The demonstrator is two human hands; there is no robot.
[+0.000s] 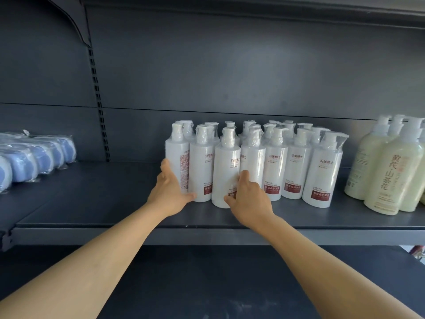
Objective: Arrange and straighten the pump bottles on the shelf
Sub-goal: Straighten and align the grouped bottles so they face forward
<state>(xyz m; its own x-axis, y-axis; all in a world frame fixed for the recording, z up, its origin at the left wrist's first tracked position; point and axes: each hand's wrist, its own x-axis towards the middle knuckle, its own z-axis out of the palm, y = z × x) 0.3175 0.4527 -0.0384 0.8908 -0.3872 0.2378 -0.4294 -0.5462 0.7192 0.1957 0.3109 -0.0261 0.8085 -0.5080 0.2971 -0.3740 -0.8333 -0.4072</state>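
White pump bottles (296,171): left hand (170,189) curls round the end bottle (176,155), right hand (249,195) grips the third bottle (224,166).

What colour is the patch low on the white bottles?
Dark red; the patch shows best in head view.

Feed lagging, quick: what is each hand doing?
Left hand: grips leftmost white plastic pump bottle.
Right hand: grips third white front-row pump bottle.

Bare shelf deck (110,187) open at 9 o'clock of white pump bottles (296,166), blue wrapped packs (34,157) block far L, narrow gap then pale green bottles (388,176) at 3 o'clock, free air above pumps at 12.
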